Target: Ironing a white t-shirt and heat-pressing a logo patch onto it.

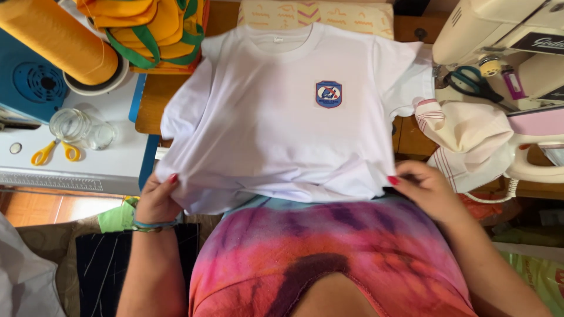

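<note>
The white T-shirt point(276, 123) lies spread face up on the wooden bench point(154, 103) in front of me, collar away from me, hem toward my body. A small blue shield-shaped badge point(328, 94) sits on its chest. My left hand point(157, 199) pinches the lower left corner of the hem, thumb on top of the cloth and fingers curled under it. My right hand point(424, 186) is closed on the lower right corner, fingers bent around the bunched fabric at the edge. The hem hangs over the bench edge and touches my tie-dyed top.

To the left, a large cone of orange thread point(56, 38) leans over a white surface, with a clear glass jar point(70, 124) and yellow-handled scissors point(54, 152) just beside it. Yellow fabric with green straps point(150, 29) is piled behind the shirt's left sleeve. To the right stands a cream sewing machine point(499, 35) with green-handled scissors point(473, 82) resting against it, and a cream cloth with red stripes point(464, 141) lies near the right sleeve.
</note>
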